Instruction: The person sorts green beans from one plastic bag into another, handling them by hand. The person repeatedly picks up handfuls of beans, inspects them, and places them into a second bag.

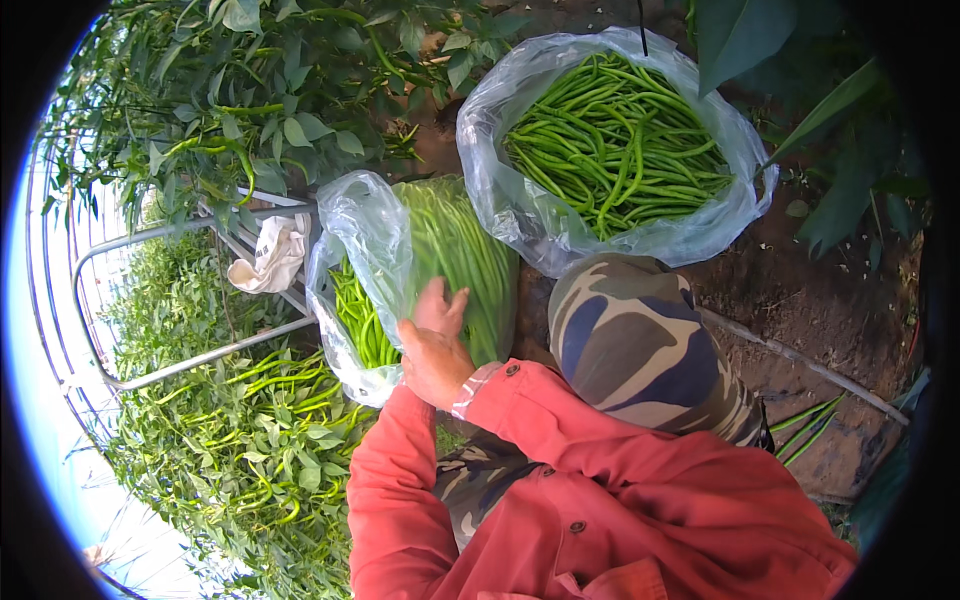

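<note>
A clear plastic bag (491, 274) full of long green chili peppers (364, 319) stands on a metal cart, partly folded over at its mouth. My left hand (442, 309) lies at the bag's side with thumb and fingers apart; whether film covers it is hard to tell. Crossing over my left wrist, my right hand (433, 364) has its fingertips closed at the bag's film near the opening. Beyond my knee is a larger clear plastic bag (487, 150), wide open and heaped with long green chili peppers (615, 142).
The tubular metal cart (202, 358) extends left, with a white cloth bag (271, 255) on it. Pepper plants (292, 442) with hanging fruit border both sides. At right, a thin pole (806, 364) and several loose peppers (814, 427) lie on the soil. My camouflage-clad knee (630, 337) is beside the bags.
</note>
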Demonstrator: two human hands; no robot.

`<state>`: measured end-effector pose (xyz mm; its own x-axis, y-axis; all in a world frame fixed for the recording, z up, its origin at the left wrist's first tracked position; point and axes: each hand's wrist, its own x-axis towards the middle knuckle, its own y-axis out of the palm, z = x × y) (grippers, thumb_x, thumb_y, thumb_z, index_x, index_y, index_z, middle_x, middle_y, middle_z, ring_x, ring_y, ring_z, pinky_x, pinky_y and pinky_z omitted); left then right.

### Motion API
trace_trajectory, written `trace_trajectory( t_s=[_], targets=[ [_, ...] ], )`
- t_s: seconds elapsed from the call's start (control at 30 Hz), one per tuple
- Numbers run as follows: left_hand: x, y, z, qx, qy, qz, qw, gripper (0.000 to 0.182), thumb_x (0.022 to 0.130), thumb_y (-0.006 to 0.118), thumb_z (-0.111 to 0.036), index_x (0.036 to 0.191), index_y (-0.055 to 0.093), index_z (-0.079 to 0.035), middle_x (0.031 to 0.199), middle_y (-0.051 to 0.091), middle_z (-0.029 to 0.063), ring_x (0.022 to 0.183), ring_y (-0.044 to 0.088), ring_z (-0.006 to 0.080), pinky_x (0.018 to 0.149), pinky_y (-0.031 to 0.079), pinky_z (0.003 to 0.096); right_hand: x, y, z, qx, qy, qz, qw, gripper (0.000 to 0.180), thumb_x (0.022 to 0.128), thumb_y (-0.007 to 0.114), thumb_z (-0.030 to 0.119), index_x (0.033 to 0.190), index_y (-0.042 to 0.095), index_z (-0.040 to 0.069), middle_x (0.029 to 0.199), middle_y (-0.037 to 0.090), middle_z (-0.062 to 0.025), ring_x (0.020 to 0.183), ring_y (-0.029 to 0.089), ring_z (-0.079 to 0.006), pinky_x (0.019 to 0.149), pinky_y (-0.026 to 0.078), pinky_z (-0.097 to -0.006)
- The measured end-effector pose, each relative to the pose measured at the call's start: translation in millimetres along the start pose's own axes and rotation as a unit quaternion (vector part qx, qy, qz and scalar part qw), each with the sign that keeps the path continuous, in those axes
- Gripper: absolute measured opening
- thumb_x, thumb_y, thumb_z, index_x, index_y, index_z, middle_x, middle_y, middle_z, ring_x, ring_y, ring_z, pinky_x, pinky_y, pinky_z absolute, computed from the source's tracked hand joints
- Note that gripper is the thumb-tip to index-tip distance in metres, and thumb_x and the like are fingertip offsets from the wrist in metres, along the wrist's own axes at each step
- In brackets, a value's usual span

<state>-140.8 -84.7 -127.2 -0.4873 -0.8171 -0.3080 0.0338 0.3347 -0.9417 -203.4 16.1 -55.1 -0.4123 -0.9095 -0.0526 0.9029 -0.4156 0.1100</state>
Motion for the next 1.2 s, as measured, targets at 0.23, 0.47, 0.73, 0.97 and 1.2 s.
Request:
trace_trajectory(
  t_s=[0.23, 0.47, 0.73, 0.97, 1.2],
  targets=[
    [7, 10, 3, 0.071, 0.13, -0.056, 0.987, 0.045, 0.074, 0.075, -0.024, 0.105, 0.053, 0.0, 0.092, 0.057, 0.0188, 0.08, 0.057, 0.0357, 0.071, 0.046, 0.0419, -8, 8, 2, -0.015, -0.006, -0.03, 0.999, 0.021, 0.077, 0.054, 0.002, 0.095, 0.043, 0.001, 0.077, 0.058, -0.0216, 0.075, 0.058, -0.0426, 0.065, 0.045, -0.0497],
    [-27, 4, -7, 0.056, 0.145, -0.008, 0.988, 0.042, 0.069, 0.077, -0.024, 0.096, 0.052, -0.002, 0.085, 0.056, 0.0172, 0.075, 0.056, 0.0353, 0.065, 0.045, 0.0425, -25, 15, 9, 0.023, -0.014, -0.047, 0.999, 0.017, 0.079, 0.053, 0.001, 0.091, 0.041, 0.001, 0.079, 0.055, -0.0228, 0.075, 0.056, -0.0438, 0.066, 0.045, -0.0501],
    [-37, 18, -16, 0.12, 0.126, -0.074, 0.982, 0.03, 0.076, 0.07, -0.024, 0.094, 0.057, -0.004, 0.082, 0.058, 0.0147, 0.076, 0.059, 0.0344, 0.063, 0.047, 0.0418, -23, 11, 11, 0.026, -0.009, -0.041, 0.999, 0.016, 0.08, 0.053, 0.001, 0.091, 0.04, 0.0, 0.079, 0.055, -0.0228, 0.075, 0.056, -0.0442, 0.065, 0.044, -0.0505],
    [3, 11, -27, 0.2, 0.077, -0.052, 0.975, 0.029, 0.077, 0.069, -0.028, 0.09, 0.059, -0.004, 0.084, 0.059, 0.0161, 0.077, 0.061, 0.0345, 0.062, 0.049, 0.0445, -19, 10, 12, 0.03, -0.017, -0.054, 0.998, 0.015, 0.08, 0.051, 0.001, 0.09, 0.04, 0.0, 0.077, 0.055, -0.0227, 0.075, 0.056, -0.044, 0.065, 0.043, -0.051],
    [27, 8, -29, 0.187, 0.064, -0.097, 0.976, 0.024, 0.076, 0.068, -0.025, 0.084, 0.059, -0.004, 0.083, 0.058, 0.0165, 0.077, 0.059, 0.033, 0.066, 0.047, 0.0435, -16, 6, 12, 0.03, -0.027, -0.054, 0.998, 0.015, 0.08, 0.052, 0.002, 0.09, 0.04, 0.001, 0.076, 0.056, -0.0226, 0.074, 0.056, -0.0433, 0.064, 0.044, -0.0506]
  ],
)
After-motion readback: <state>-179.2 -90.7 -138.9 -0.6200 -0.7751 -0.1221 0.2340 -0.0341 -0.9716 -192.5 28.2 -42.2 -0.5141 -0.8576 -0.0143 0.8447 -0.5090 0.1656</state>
